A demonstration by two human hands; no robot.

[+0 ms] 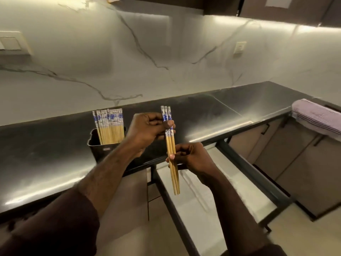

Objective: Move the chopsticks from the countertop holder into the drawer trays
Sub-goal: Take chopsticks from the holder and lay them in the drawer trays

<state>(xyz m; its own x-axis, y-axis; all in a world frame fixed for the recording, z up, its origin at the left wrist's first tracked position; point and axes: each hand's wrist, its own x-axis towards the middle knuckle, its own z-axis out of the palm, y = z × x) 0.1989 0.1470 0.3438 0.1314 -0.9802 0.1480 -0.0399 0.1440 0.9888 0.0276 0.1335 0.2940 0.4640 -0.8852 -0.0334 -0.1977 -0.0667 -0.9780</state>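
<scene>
Right hand (191, 157): fingers curled, thumb and fingertips pinching three chopsticks (170, 145) at mid-shaft. Sticks held together, near upright, tips pointing down, in the air above the open drawer (245, 183), clear of it.

Left hand (147, 130): fingers curled, thumb pinching the same three sticks higher up, on their blue-and-white patterned tops. Both hands share the bundle; a dark sleeve (60, 224) covers the left forearm.

Drawer: pulled out below the front edge of the worktop (46, 159), dark frame, pale inside. Its trays cannot be made out.

Holder (103, 143): dark box standing on the worktop near the front edge, just left of the left hand. A bunch of further chopsticks (109, 126) stands upright in it, patterned ends up.

Towel (317, 115): striped, folded, draped at the right end of the worktop, well apart from the hands.

Far: a marble wall (129, 61) rises from the worktop's back edge, carrying a socket (239, 48).
</scene>
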